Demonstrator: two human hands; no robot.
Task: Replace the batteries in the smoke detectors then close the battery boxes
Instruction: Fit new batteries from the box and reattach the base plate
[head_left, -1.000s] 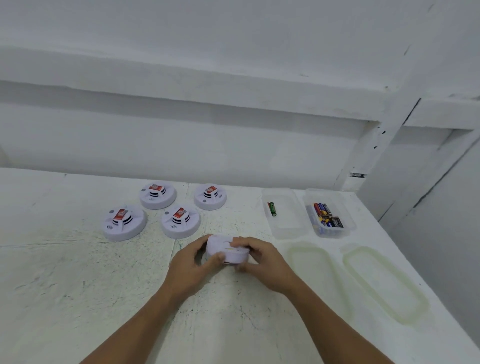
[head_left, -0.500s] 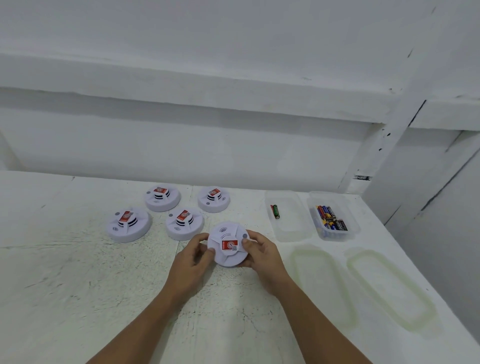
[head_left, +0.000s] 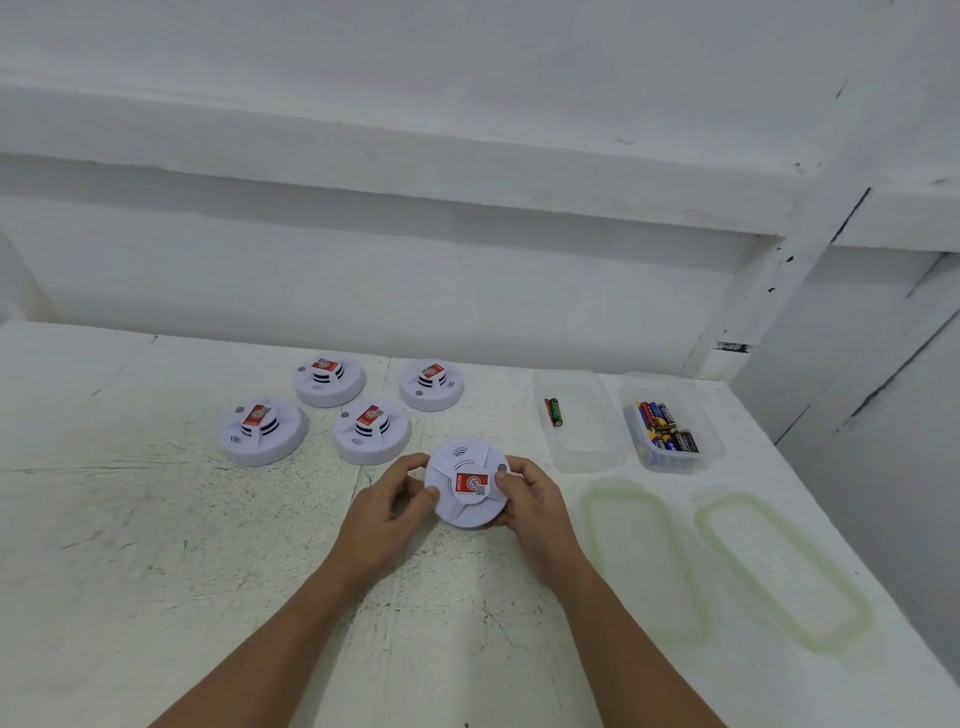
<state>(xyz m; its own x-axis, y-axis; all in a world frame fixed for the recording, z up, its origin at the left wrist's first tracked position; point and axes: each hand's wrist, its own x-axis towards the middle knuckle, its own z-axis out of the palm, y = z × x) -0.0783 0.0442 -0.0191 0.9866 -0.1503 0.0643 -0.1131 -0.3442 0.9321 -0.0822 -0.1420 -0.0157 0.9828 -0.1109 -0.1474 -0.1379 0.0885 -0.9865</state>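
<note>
A round white smoke detector (head_left: 465, 480) with a red label faces me, tilted up a little above the table. My left hand (head_left: 387, 512) grips its left rim and my right hand (head_left: 535, 504) grips its right rim, thumb on the front. Several more white detectors rest on the table behind: one at the far left (head_left: 262, 431), one behind it (head_left: 329, 381), one in the middle (head_left: 371, 431) and one further right (head_left: 431, 385). A clear box (head_left: 582, 452) holds a green battery (head_left: 556, 412). A second clear box (head_left: 698, 457) holds several batteries (head_left: 665, 426).
Two clear lids lie flat on the white table (head_left: 156, 545), one (head_left: 641, 556) right of my right hand, the other (head_left: 784, 566) near the right edge. A white wall rises just behind the detectors. The table drops off at the right.
The detector went from edge-on to its labelled front turned toward me, still held in both hands. My view has shifted slightly.
</note>
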